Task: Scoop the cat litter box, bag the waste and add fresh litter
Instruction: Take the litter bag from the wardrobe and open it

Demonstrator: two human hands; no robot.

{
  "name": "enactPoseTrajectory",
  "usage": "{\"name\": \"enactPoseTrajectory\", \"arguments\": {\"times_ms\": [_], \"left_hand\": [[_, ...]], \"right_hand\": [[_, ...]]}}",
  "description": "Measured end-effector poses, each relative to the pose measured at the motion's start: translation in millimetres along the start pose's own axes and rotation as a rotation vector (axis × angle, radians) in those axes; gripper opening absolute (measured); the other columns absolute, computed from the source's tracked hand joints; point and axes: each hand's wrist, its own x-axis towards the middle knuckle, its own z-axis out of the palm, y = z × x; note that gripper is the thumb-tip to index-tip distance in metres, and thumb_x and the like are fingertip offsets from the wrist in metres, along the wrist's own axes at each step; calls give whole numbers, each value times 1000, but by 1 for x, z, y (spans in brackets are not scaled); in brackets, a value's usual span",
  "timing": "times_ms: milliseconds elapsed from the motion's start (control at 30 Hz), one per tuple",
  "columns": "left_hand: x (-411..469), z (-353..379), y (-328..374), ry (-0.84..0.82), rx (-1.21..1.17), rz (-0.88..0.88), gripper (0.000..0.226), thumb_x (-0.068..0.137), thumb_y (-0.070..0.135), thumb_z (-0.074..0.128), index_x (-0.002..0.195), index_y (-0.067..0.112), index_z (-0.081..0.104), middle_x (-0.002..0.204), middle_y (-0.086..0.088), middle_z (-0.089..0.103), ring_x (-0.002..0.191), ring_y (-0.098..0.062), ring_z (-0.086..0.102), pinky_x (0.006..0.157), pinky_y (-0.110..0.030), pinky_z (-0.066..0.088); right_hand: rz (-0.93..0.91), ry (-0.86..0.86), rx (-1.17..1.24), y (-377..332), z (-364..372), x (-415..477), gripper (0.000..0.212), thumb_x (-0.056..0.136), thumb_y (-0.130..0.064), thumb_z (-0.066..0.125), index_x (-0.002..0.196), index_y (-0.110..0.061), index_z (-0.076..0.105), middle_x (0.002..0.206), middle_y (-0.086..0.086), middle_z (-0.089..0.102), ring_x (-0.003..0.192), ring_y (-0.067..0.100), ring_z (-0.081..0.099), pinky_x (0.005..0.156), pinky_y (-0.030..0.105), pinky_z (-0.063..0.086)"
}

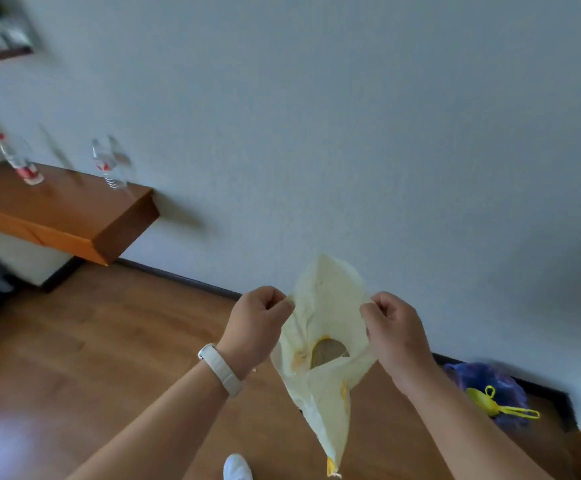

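Observation:
A pale yellow plastic bag [323, 341] hangs in front of me above the wooden floor. My left hand [257, 323] pinches its left top edge and my right hand [394, 329] pinches its right top edge, pulling the mouth apart. Through the opening I see greyish-brown litter waste [328, 353] inside. The bag's lower corner dangles towards my white shoe [237, 467]. A yellow scoop [489, 403] lies on a blue-purple bag [483, 379] by the wall at the right. No litter box is in view.
A brown wall shelf [67, 216] at the left carries two clear plastic bottles [18, 161] [109, 164]. A white wall with a dark skirting board [178, 278] runs behind. Wooden floor [91, 341] spreads below my arms.

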Motion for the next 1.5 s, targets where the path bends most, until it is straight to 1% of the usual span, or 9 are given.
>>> {"name": "enactPoseTrajectory", "arguments": {"times_ms": [100,233,433,567,933,1100,1167,1267,1500], "left_hand": [[30,-38,-21,25,-67,-42,27,86,18,64,73,-4,56,56,-3,44,47,-10,35,44,-19,32],[64,-96,-48,54,-200,-145,24,87,18,63,78,-4,61,57,-4,45,48,-12,35,46,-21,32],[106,-188,-78,147,-229,-167,22,88,16,63,79,-4,63,56,-2,47,42,-8,36,42,-17,32],[113,-252,-99,331,-234,-192,20,88,18,62,80,0,64,55,0,47,41,-7,34,40,-17,31],[118,-390,-160,773,-289,-336,16,87,20,61,79,7,65,57,4,50,44,-6,36,44,-18,34],[133,-437,-188,961,-317,-455,17,87,21,62,80,6,66,60,1,52,54,-11,40,53,-26,38],[144,-457,-192,1026,-336,-492,17,87,20,61,82,5,67,62,-1,52,56,-12,42,54,-26,39],[164,-486,-199,1118,-327,-537,15,88,18,60,82,6,66,62,0,52,45,-5,39,45,-18,36],[177,-538,-220,1308,-330,-576,15,88,17,60,78,6,65,60,0,52,42,-5,37,40,-18,32]], "right_hand": [[-15,-42,-32,-18,51,27,26,84,-12,52,65,0,38,59,6,37,53,14,31,48,29,25],[22,-113,-44,-43,125,56,23,84,-13,52,64,-10,42,60,5,37,55,15,32,51,31,25],[-47,-256,-75,-96,237,84,24,85,-12,52,66,-1,41,58,2,39,54,14,34,50,30,27],[-135,-393,-94,-132,306,95,26,85,-13,52,62,-14,38,55,-3,36,52,12,30,47,27,26],[-360,-734,-22,-199,490,121,30,89,-14,50,62,-12,38,54,-3,36,49,8,31,44,22,28],[-366,-926,-9,-211,576,146,29,95,-22,50,69,-12,52,49,-11,49,49,3,49,44,12,37],[-381,-1004,16,-222,607,153,29,95,-21,49,69,-8,52,49,-8,46,49,6,46,44,13,36],[-380,-1112,44,-237,648,163,30,93,-18,48,68,-1,47,52,-2,39,50,7,36,42,18,30],[-450,-1332,3,-269,725,164,28,92,-20,50,74,2,53,56,1,43,50,9,39,44,22,33]]}}
